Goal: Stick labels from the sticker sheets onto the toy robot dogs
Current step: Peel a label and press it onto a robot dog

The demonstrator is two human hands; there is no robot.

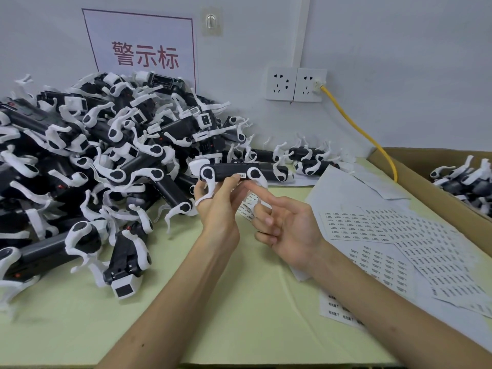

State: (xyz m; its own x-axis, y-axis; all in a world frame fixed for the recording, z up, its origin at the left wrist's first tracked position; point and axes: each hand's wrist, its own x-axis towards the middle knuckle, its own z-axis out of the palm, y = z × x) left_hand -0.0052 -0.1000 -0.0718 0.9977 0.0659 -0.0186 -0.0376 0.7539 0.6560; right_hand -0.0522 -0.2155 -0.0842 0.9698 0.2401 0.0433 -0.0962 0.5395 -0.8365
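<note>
My left hand (218, 206) grips a black-and-white toy robot dog (229, 173) from below, holding it level above the table. A small white label (241, 175) sits on the dog's black side, at my left thumb tip. My right hand (285, 222) is just to the right, palm up, with its index finger stretched toward the dog's underside and the other fingers curled. A narrow strip of labels (247, 206) shows between the two hands; whether my right hand holds it I cannot tell. Sticker sheets (386, 230) lie on the table to the right.
A big heap of robot dogs (93, 155) fills the left and back of the pale green table (186, 302). More dogs (306, 158) lie along the wall. A cardboard box (439, 198) with dogs stands at right. A yellow cable (359, 129) hangs from a wall socket.
</note>
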